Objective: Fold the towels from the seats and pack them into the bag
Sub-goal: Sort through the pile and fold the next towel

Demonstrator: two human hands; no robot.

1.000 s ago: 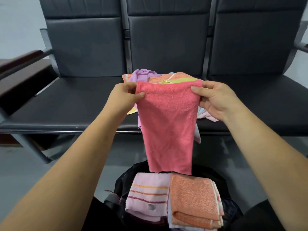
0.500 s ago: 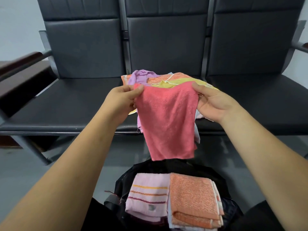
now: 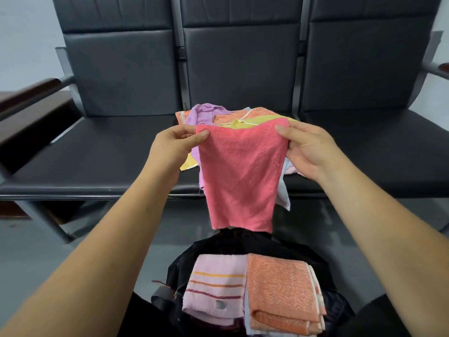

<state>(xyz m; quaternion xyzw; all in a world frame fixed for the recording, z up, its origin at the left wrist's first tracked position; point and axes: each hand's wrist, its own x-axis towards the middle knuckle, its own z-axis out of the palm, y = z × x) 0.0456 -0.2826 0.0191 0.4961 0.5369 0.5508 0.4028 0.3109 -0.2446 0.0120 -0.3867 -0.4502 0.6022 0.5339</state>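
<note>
Coral-pink towel (image 3: 243, 176) at centre frame; lilac towel (image 3: 213, 285) with yellow, orange and maroon stripes beside orange textured towel (image 3: 281, 288) in black bag (image 3: 233, 242) at bottom; black seats (image 3: 102, 152) behind

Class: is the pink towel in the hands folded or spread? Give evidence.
Spread: the pink towel hangs from its top corners, pinched by left hand and right hand; layers cannot be told.

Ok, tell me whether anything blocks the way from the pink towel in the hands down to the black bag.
Nothing visible does. The pink terry towel hangs from the left hand and right hand above the open black fabric bag. Inside lie a folded lilac striped towel and a folded orange towel.
</note>
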